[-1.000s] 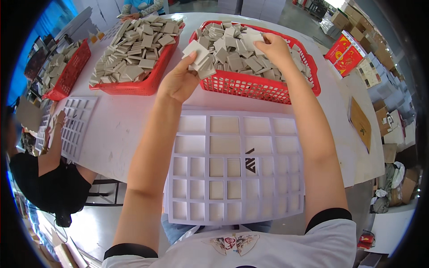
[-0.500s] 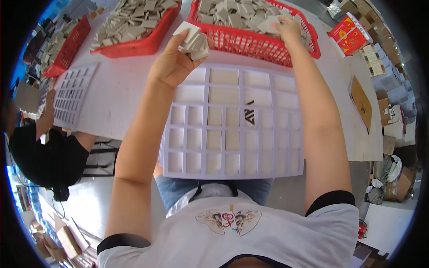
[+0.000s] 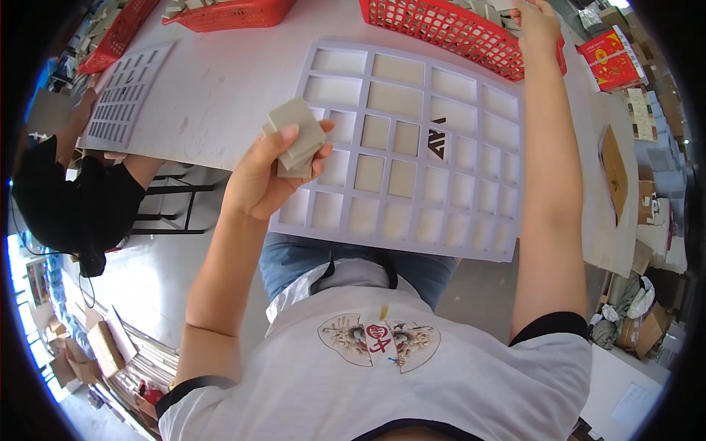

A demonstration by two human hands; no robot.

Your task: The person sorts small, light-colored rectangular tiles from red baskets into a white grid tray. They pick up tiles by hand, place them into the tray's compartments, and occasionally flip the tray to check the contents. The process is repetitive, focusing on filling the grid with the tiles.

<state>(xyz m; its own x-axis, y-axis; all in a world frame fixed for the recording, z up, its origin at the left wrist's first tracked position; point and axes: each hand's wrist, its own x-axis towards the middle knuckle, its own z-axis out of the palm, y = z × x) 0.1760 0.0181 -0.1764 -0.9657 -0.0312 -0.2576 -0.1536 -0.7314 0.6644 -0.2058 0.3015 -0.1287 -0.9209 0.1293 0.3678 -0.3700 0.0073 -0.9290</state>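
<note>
My left hand (image 3: pixel 257 173) is closed around a small stack of grey-beige square tiles (image 3: pixel 296 132), thumb on top, over the left edge of a pale compartment tray (image 3: pixel 353 55). The tray has square and rectangular cells; several in the middle show a beige bottom, and a black printed mark sits near its centre. At the upper edge my right hand (image 3: pixel 540 26) reaches over the right end of a red perforated basket (image 3: pixel 448 29) of similar tiles. Its fingers are bent together at a pale piece, which I cannot make out clearly.
More red baskets, one at the top (image 3: pixel 235 16) and one at the far left (image 3: pixel 121 37), hold tiles. A co-worker's arm (image 3: pixel 70 128) is beside another slotted tray (image 3: pixel 129 95). On the right lie a red box (image 3: pixel 612 59) and a brown board (image 3: pixel 614 173).
My left hand has come back toward me with its tiles, now over the tray's left edge. My right hand stays by the basket, its fingers more bent. The whole view has shifted and turned slightly.
</note>
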